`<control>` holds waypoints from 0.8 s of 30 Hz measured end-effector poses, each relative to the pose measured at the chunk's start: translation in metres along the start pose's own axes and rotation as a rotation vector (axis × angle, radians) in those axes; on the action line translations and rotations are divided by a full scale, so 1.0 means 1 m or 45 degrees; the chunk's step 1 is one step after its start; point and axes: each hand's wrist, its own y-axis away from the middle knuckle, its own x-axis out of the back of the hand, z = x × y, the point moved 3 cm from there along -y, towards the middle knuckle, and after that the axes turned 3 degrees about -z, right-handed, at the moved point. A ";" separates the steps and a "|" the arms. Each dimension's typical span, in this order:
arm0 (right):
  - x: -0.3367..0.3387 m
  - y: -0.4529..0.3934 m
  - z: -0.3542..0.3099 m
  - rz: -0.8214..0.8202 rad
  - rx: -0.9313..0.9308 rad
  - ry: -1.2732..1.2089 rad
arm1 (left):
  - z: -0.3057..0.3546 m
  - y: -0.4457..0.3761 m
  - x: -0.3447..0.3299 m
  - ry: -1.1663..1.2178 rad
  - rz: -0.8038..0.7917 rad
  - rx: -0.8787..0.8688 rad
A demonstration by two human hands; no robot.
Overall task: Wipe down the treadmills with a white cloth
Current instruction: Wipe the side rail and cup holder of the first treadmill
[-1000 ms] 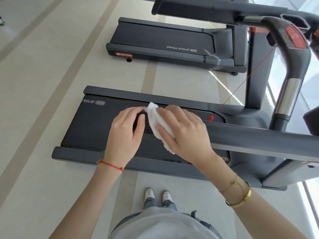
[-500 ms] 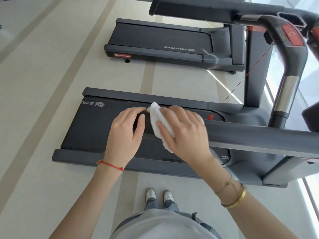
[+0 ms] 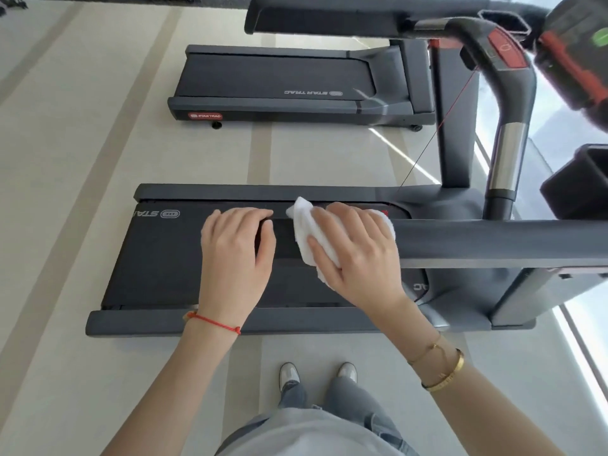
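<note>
Handrail: the near grey handrail (image 3: pixel 493 240) runs from the frame's centre out toward 3 o'clock; both hands sit on its free end.
Right hand: the right hand (image 3: pixel 355 255) lies over the white cloth (image 3: pixel 304 232), fingers curled round rail and cloth together, thumb on the near side, so it grips the cloth against the rail.
Left hand: the left hand (image 3: pixel 235 255) rests just at 9 o'clock of the cloth, fingers bent over the rail tip, gripping it; it holds no cloth.
Cloth position: bunched, showing at 10 o'clock and 7 o'clock of the right hand, a corner poking up past the fingertips.
Change: over the last second the hands and cloth keep nearly the same grip and the same place on the rail; the right hand edges only slightly toward 3 o'clock, and most of the shift in view is the head coming closer.
Meaning: by my reading this is a slow rub of the rail end, with the long stretch toward 3 o'clock still unwiped.
Treadmills: the near treadmill (image 3: pixel 158 258) lies below the hands; a second treadmill (image 3: pixel 279 74) stands at 12 o'clock, untouched.
Other: a red safety cord (image 3: pixel 437 133) hangs from the console at 1 o'clock; shoes (image 3: pixel 289 376) at 6 o'clock.
</note>
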 end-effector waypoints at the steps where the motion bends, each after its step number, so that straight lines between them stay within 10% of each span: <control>1: 0.005 0.003 0.009 0.009 -0.020 0.008 | 0.005 -0.001 -0.002 -0.024 -0.003 -0.018; 24: 0.081 0.054 0.168 0.144 -0.163 0.075 | 0.166 -0.011 -0.097 -0.140 -0.074 -0.149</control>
